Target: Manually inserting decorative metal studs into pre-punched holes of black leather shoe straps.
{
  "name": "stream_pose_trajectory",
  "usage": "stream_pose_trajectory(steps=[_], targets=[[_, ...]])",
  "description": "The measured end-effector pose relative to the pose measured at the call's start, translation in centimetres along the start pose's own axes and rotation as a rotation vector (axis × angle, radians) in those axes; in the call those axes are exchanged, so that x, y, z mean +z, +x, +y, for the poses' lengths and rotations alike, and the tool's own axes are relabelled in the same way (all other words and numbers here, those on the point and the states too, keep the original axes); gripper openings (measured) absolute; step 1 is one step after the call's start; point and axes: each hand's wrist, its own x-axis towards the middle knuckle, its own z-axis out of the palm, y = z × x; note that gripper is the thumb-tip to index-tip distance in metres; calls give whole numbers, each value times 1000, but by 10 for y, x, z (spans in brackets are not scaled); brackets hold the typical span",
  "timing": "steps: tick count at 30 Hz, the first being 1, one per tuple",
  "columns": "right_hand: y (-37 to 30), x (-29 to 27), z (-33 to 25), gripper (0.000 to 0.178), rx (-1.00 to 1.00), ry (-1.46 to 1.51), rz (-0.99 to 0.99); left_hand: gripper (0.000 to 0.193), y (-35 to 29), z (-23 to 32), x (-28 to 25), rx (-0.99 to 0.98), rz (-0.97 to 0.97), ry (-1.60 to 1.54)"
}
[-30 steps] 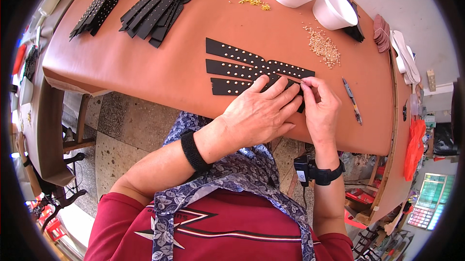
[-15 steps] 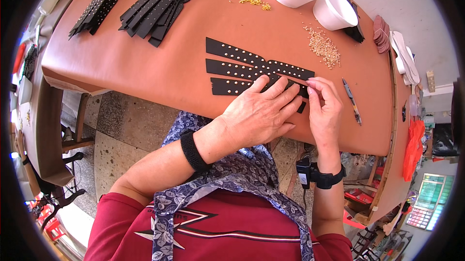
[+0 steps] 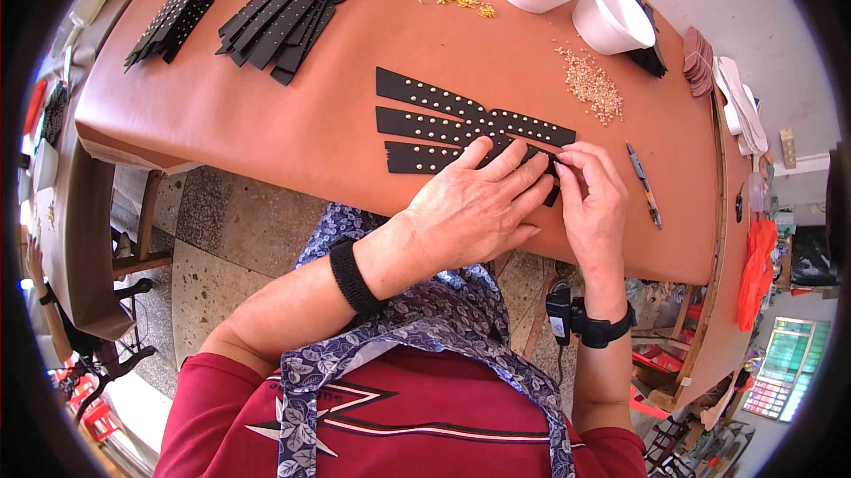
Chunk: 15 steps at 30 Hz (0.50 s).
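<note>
The left hand (image 3: 483, 207) is open and flat, its fingers a little spread, lying palm down over the black piece (image 3: 403, 121) and covering part of its lower strips. The right hand (image 3: 592, 199) is partly curled, with thumb and forefinger brought close together at the right end of a lower strip, beside the left fingertips; whether they grip the strip or some tiny stud between them cannot be told. The black piece, set with rows of pale studs, lies on the worktop (image 3: 292, 141) in front of the person, near the front edge.

Against a second ago, the right hand sits slightly further right, and its thumb and forefinger, then pinched, show a small gap. The left hand and the black piece look the same.

The left forearm comes in slantwise from the lower left, a black band (image 3: 355, 276) at its wrist; the right forearm rises almost straight up, wearing a strapped device (image 3: 601, 325).
</note>
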Motion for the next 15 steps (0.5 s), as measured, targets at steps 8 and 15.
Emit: stream_pose_trajectory(steps=[8, 15], targets=[[0, 4, 0, 9, -104, -130, -2, 55, 0, 0, 3, 5, 24, -13], [2, 6, 1, 8, -23, -55, 4, 55, -1, 1, 1, 3, 28, -7]])
